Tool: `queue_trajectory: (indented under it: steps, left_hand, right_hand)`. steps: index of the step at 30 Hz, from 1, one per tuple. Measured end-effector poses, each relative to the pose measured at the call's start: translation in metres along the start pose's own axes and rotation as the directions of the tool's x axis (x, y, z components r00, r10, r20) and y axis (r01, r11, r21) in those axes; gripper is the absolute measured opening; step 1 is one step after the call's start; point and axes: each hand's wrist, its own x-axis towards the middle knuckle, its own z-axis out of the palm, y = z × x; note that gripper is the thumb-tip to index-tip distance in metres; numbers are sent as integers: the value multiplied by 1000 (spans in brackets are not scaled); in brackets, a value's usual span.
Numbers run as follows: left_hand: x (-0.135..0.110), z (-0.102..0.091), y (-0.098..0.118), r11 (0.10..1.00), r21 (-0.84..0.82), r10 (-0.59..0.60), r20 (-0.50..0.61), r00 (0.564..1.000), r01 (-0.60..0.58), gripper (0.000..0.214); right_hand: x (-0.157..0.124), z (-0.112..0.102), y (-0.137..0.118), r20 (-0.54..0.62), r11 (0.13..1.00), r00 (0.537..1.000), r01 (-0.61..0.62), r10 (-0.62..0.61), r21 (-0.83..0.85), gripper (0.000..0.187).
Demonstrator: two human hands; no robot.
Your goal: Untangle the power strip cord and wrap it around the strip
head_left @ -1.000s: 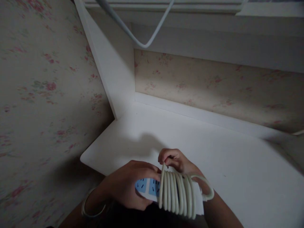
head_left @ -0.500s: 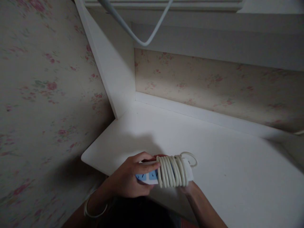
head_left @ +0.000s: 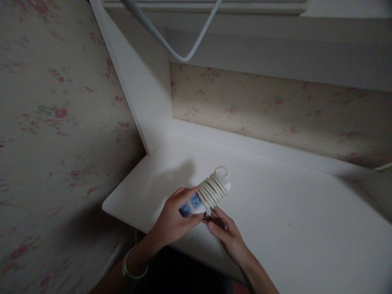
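A white power strip with blue socket faces is tilted in front of me, its far end pointing up and to the right. Off-white cord is wound round its far half in several tight turns, and a small loop of cord sticks out past the far end. My left hand is closed round the near end, fingers above and thumb below. At the strip's lower edge, my right hand has its fingers bent close to a small white and dark piece, too small to name; its fingertips are partly hidden.
Below the strip spreads a white desktop with a rounded left corner. A white side panel and floral wallpaper stand to the left. Overhead, a pale bent rod or cable hangs before a shelf.
The power strip has swung from nearly level to slanting, its far end moving up and away. My right hand has come from behind the strip to its lower edge.
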Motion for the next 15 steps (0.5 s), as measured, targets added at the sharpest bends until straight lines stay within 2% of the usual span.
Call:
queue_trajectory:
  steps: [2, 4, 7, 9, 11, 15]
  left_hand:
    - [0, 11, -3, 999, 38, -16, -55, 998, 18, 56]
    - [-2, 25, -7, 996, 81, -30, -91, 995, 37, 56]
    - [-7, 46, -9, 989, 147, 0, -97, 995, 15, 56]
    - [-12, 58, -9, 984, 177, 35, -49, 998, -26, 61]
    - [-16, 66, -6, 983, 178, 48, 43, 998, -55, 68]
    - [-19, 71, -5, 989, 134, 40, 211, 977, -69, 72]
  right_hand:
    - [3, 5, 1, -76, 1000, 997, 10, -9, 2, 47]
    - [7, 11, 3, -187, 1000, 982, 6, -7, -4, 43]
    - [13, 16, 6, -299, 1000, 954, -7, 15, 26, 40]
    - [15, 14, 5, -352, 998, 935, -24, 41, 51, 42]
    - [13, 7, 2, -400, 996, 914, -39, 67, 78, 41]
    - [6, -27, -9, -459, 987, 883, -26, 98, 160, 33]
